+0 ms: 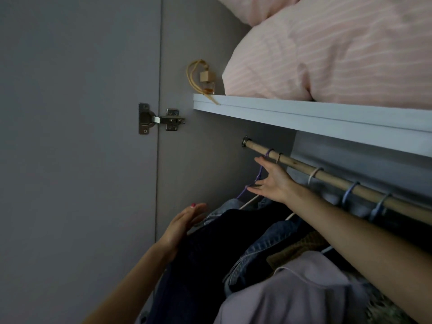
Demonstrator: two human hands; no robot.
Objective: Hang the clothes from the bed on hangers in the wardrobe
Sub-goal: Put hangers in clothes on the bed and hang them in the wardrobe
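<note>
Inside the wardrobe a wooden rail (304, 168) runs under a white shelf (304, 113). Several hanger hooks sit on the rail; the leftmost is a purple hanger (258, 176). My right hand (272, 182) reaches in under the rail, fingers straight and spread, touching that purple hanger near its neck. My left hand (181, 226) lies flat with straight fingers against the side of a dark navy garment (210, 253) that hangs at the left end. Beside it hang a denim jacket (264, 244), an olive knit (294, 251) and a lilac garment (292, 295). The bed is out of view.
The wardrobe's grey side wall (203, 160) stands just left of the rail's end; the open door (77, 136) hangs on a metal hinge (161, 119). On the shelf lie pink striped pillows (327, 54) and a small scent bottle with a cord (207, 84).
</note>
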